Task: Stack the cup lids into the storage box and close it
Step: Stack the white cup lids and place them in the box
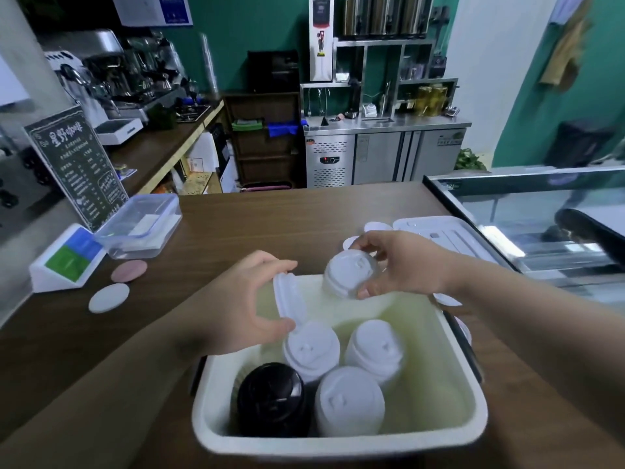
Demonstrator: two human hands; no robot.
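A white storage box [470, 397] stands open on the wooden counter in front of me. Inside it are three stacks of white cup lids [348, 401] and one stack of black lids [270, 397]. My left hand [236, 306] holds a single white lid [289, 299] on edge over the box's far left corner. My right hand [402, 265] grips a short stack of white lids [348, 274] above the box's far rim. The box's white cover [443, 231] lies flat behind my right hand. A few loose white lids [377, 227] rest beside it.
A clear plastic container [142, 225] with a lid sits at the left, beside a menu board [77, 167] and a white stand [64, 258]. Two round coasters [109, 297] lie on the counter. A glass display case [541, 214] borders the right side.
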